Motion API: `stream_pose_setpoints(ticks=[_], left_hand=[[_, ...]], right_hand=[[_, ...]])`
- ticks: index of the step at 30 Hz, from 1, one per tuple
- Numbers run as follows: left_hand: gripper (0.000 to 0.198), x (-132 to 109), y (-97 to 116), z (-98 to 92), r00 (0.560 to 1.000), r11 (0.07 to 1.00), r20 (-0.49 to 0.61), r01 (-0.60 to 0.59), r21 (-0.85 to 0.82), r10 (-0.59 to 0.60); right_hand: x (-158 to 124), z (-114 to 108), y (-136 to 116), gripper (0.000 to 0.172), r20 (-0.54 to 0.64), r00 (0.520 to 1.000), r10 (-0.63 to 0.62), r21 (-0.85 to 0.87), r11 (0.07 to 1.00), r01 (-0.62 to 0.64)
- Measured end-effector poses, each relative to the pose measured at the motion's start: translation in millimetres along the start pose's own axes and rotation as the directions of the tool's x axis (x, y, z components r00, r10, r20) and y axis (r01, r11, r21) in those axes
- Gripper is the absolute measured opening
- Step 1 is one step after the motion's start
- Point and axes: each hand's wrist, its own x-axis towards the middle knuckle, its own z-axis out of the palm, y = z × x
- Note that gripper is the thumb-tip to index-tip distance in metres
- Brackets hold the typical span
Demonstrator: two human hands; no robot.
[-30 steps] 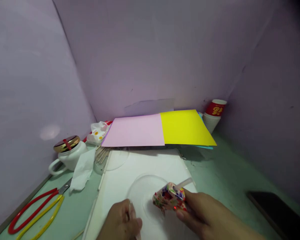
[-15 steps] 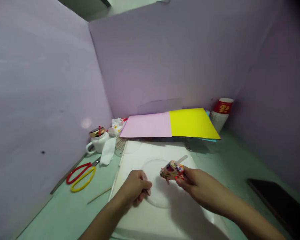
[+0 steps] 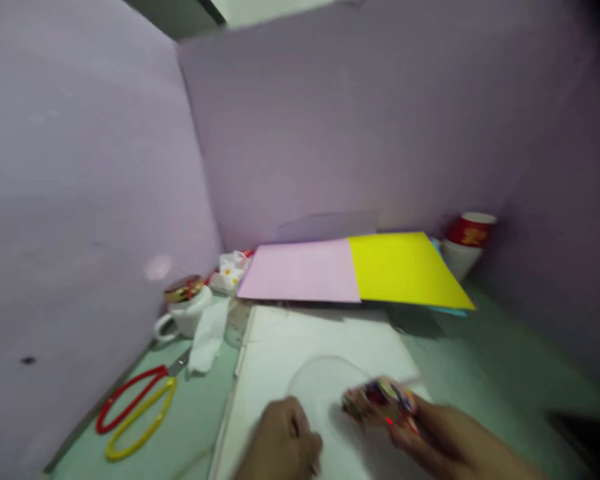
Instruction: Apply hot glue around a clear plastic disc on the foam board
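Over the white board (image 3: 275,333), my right hand (image 3: 445,437) grips a small, lumpy object covered in multicoloured bits (image 3: 380,400), its exact kind unclear. A pale thin strip (image 3: 411,382) sticks out behind it. Left of it, my left hand (image 3: 285,440) is closed, thumb against curled fingers; whatever may be in the pinch is hidden and blurred. Under and between both hands lies a clear round plastic disc (image 3: 307,371) on the board.
Scissors with red and yellow handles (image 3: 167,393) lie left, near a white tissue (image 3: 209,337) and a white mug (image 3: 193,313). Pink card (image 3: 300,272) and yellow card (image 3: 407,270) stand behind the board. Paper cups (image 3: 467,243) lean at back right; a dark flat object (image 3: 587,433) lies right.
The view has tilted and shifted, so everything sits lower in the picture and looks closer. My right hand still holds the multicoloured object; my left hand stays closed.
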Motion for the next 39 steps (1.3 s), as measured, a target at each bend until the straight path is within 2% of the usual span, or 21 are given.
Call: stream_pose_setpoints(ticks=[3,6,9,13,17,22,29,34,39], left_hand=[[0.016,3,6,-4.6,0.998,0.999,0.037,0.046,0.013,-0.046],[0.016,5,16,-6.8,0.994,0.995,0.081,0.075,0.058,-0.080],[0.018,2,19,-5.5,0.996,0.995,0.079,0.042,0.090,-0.049],[0.021,2,13,-3.8,0.998,0.995,0.054,0.009,0.095,-0.014],[0.023,3,10,-3.6,0.998,0.997,0.055,-0.018,0.071,0.014],[0.026,1,14,-4.1,0.996,0.995,0.085,0.005,0.096,-0.013],[0.036,4,10,-3.7,0.995,0.999,0.100,0.007,0.042,-0.011],[0.030,1,10,0.6,0.998,1.000,0.066,-0.005,-0.004,0.005],[0.025,-2,18,-0.3,0.998,1.000,0.054,0.018,-0.008,-0.018]], right_hand=[[4,-13,-13,0.025,-0.034,0.998,-0.061,-0.004,0.998,0.061],[8,-21,-18,0.020,-0.053,0.997,-0.060,-0.088,0.995,0.055],[3,-18,-19,0.020,-0.102,0.993,-0.058,-0.146,0.988,0.042],[-4,-12,-22,0.023,-0.137,0.988,-0.068,-0.154,0.987,0.046],[-2,-15,-24,0.023,-0.118,0.992,-0.043,-0.136,0.990,0.027],[1,-17,-22,0.021,-0.121,0.993,-0.002,-0.130,0.991,-0.014],[3,-17,-20,0.021,-0.111,0.993,0.031,-0.139,0.989,-0.047],[10,-23,-18,0.026,-0.088,0.995,0.039,-0.215,0.975,-0.057],[12,-30,-17,0.021,-0.003,1.000,0.031,-0.138,0.990,-0.031]])
